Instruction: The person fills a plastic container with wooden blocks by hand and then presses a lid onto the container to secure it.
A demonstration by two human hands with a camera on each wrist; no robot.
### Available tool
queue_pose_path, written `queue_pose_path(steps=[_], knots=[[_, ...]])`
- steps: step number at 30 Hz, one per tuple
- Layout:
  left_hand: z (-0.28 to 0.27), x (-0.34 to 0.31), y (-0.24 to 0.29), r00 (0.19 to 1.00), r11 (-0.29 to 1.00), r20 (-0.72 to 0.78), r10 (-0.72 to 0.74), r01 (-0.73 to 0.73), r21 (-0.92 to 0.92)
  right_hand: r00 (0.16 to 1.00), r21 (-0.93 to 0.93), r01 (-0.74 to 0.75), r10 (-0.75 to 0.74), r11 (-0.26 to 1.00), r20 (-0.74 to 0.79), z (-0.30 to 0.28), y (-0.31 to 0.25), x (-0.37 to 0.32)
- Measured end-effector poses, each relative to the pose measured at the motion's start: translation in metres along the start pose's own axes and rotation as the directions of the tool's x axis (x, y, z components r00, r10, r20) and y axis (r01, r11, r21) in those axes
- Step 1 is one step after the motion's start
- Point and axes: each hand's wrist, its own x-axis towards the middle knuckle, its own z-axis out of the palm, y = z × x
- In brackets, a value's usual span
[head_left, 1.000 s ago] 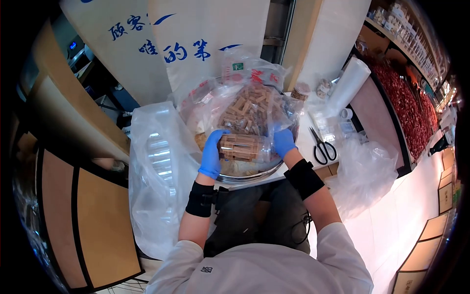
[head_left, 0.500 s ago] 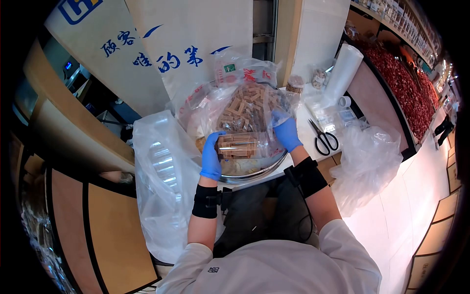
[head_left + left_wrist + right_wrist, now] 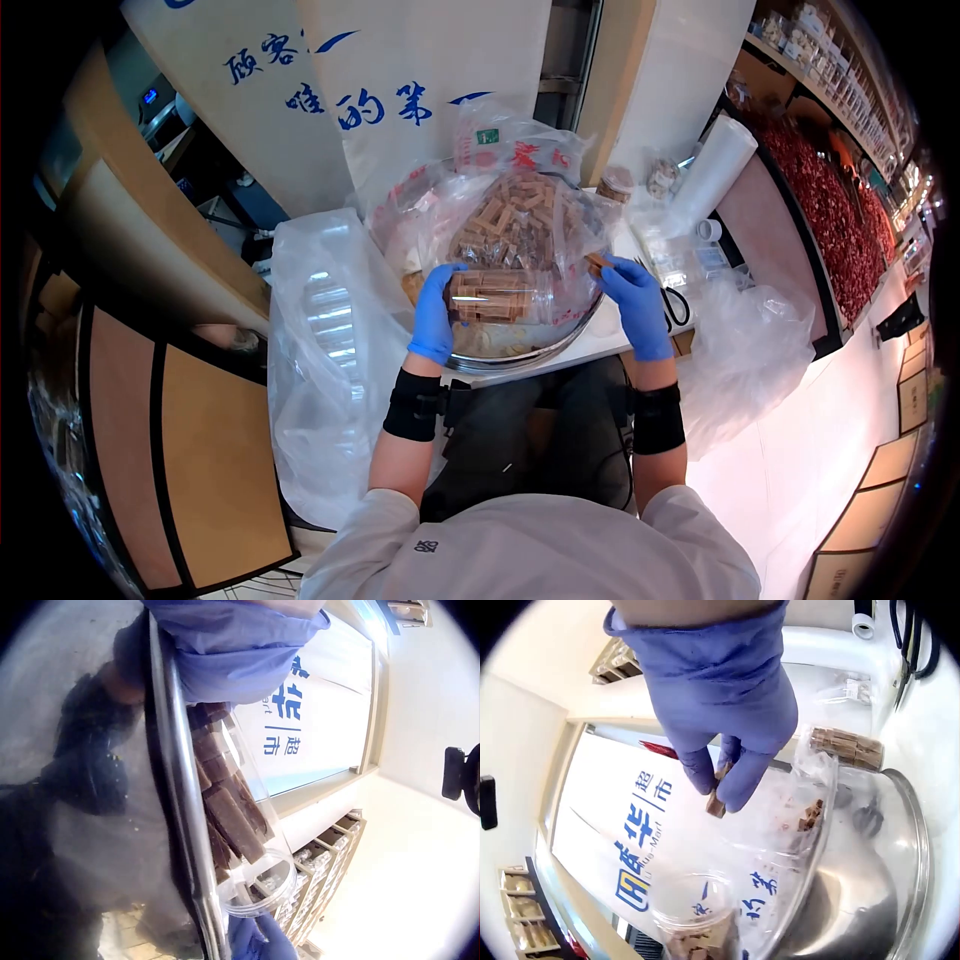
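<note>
Head view, left hand (image 3: 433,318) gripping jar (image 3: 490,298) near basin rim (image 3: 520,362), right hand (image 3: 640,310), well apart, pinching brown block (image 3: 597,263).

The jar (image 3: 495,298) lies on its side between the left fingers (image 3: 446,273) and the right fingers (image 3: 614,270), over the front of the basin (image 3: 520,362), mouth toward the right fingers. Behind it, in the basin, the bag (image 3: 410,200) holds the heap of pieces (image 3: 515,212). A single piece (image 3: 597,263) is in the right fingers. Left of the left fingers lies the large bag (image 3: 325,380); right of the right fingers, the scissors (image 3: 678,305) on the counter (image 3: 601,333), then the loose bag (image 3: 755,340). Behind these fingers is the small jar (image 3: 617,182).
</note>
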Motion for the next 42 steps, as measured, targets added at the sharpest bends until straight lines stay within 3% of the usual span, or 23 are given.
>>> queue_pose_path(steps=[2, 4, 5, 8, 9, 10, 12, 13, 14, 16, 20, 22, 25, 28, 30, 34, 36, 42], knots=[[0.002, -0.002, 0.002, 1.0, 1.0, -0.007, 0.001, -0.001, -0.002, 0.997, 0.017, -0.052, 0.051, 0.999, 0.053, -0.008, 0.001, -0.008], [0.002, -0.002, 0.002, 1.0, 1.0, -0.011, 0.001, -0.001, -0.004, 0.97, -0.146, -0.125, 0.152, 0.981, 0.188, -0.003, -0.008, -0.017], [-0.001, -0.001, 0.002, 1.0, 1.0, 0.01, -0.013, 0.013, -0.01, 0.975, -0.192, -0.076, 0.114, 0.978, 0.193, 0.005, -0.01, -0.018], [-0.001, 0.0, 0.002, 0.999, 0.999, 0.023, -0.037, 0.037, 0.01, 0.961, -0.119, -0.124, 0.149, 0.985, 0.234, 0.032, -0.009, -0.025], [-0.001, 0.0, 0.003, 0.999, 0.998, 0.016, -0.048, 0.047, 0.037, 0.936, 0.003, -0.237, 0.227, 0.972, 0.27, 0.036, -0.001, -0.025], [-0.001, 0.001, 0.003, 0.999, 0.999, 0.014, -0.042, 0.041, 0.035, 0.934, 0.001, -0.234, 0.225, 0.972, 0.276, 0.039, 0.007, -0.024], [-0.002, 0.002, 0.002, 0.999, 0.999, 0.018, -0.037, 0.036, 0.034, 0.886, 0.454, -0.457, 0.342, 0.765, 0.315, 0.046, 0.017, -0.022], [-0.002, 0.001, 0.002, 0.999, 0.999, 0.015, -0.031, 0.031, 0.03, 0.856, 0.536, -0.51, 0.332, 0.672, 0.397, 0.051, 0.013, -0.022], [0.0, 0.0, 0.002, 1.0, 0.999, 0.011, -0.012, 0.012, 0.051, 0.854, 0.533, -0.512, 0.332, 0.674, 0.4, 0.053, 0.016, -0.02], [0.001, -0.001, 0.002, 1.0, 0.997, 0.009, 0.006, -0.007, 0.071, 0.808, 0.639, -0.589, 0.351, 0.494, 0.474, 0.054, 0.023, -0.017], [0.0, 0.002, -0.001, 1.0, 1.0, 0.012, 0.005, -0.005, 0.03, 0.824, 0.554, -0.55, 0.302, 0.625, 0.479, 0.054, 0.019, -0.018], [0.001, 0.001, 0.001, 1.0, 0.999, 0.012, 0.006, -0.007, 0.037, 0.875, 0.348, -0.453, 0.334, 0.82, 0.351, 0.048, 0.033, -0.018], [0.001, -0.001, 0.001, 0.999, 0.993, 0.034, 0.034, -0.038, 0.115, 0.918, 0.222, -0.371, 0.32, 0.902, 0.235, 0.052, 0.053, -0.016], [-0.002, 0.002, -0.002, 0.992, 0.975, 0.075, 0.097, -0.11, 0.192, 0.953, 0.108, -0.28, 0.262, 0.954, 0.155, 0.058, 0.06, -0.015], [-0.001, 0.001, 0.0, 0.998, 0.976, 0.052, 0.027, -0.038, 0.215, 0.959, 0.073, -0.264, 0.254, 0.962, 0.123, 0.062, 0.057, -0.016], [-0.002, 0.002, -0.002, 0.999, 0.973, 0.035, 0.024, -0.031, 0.227, 0.973, -0.02, -0.222, 0.223, 0.975, 0.061, 0.066, 0.052, -0.018], [-0.004, 0.009, -0.011, 0.987, 0.975, 0.079, 0.14, -0.151, 0.16, 0.973, -0.045, -0.218, 0.221, 0.975, 0.069, 0.067, 0.048, -0.02], [-0.004, 0.006, -0.006, 0.997, 0.983, 0.043, 0.06, -0.067, 0.169, 0.964, -0.011, -0.207, 0.206, 0.978, 0.167, 0.06, 0.045, -0.018]])
